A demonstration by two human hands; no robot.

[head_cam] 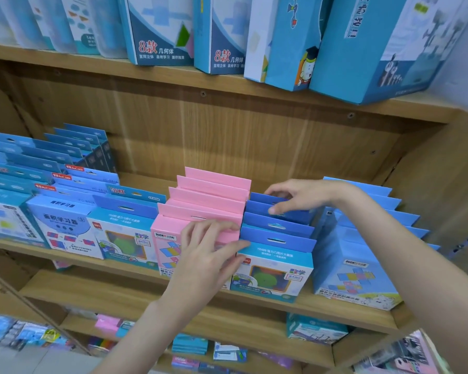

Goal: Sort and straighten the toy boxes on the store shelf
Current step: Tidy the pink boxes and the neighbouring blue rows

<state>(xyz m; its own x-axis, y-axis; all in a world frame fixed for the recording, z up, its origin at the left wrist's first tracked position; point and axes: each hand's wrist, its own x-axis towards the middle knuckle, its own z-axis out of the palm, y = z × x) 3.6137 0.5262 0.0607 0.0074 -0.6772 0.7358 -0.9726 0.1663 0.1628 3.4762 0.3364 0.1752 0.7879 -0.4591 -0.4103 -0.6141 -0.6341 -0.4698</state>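
Squaring the blue row (277,230) right of the pink row (208,201): left hand (208,255) lies flat, fingers straight, against both fronts; right hand (295,197), fingers loosely bent, touches the rear tabs. Next, nudge them flush.

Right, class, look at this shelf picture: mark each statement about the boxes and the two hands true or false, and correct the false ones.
1. The left hand rests on the front pink box. True.
2. The right hand reaches into the pink row. False: its fingers touch the dark blue hang tabs of the row beside it.
3. The pink row stands between two blue rows. True.
4. The upper shelf holds only pink boxes. False: tall blue and white boxes stand there.
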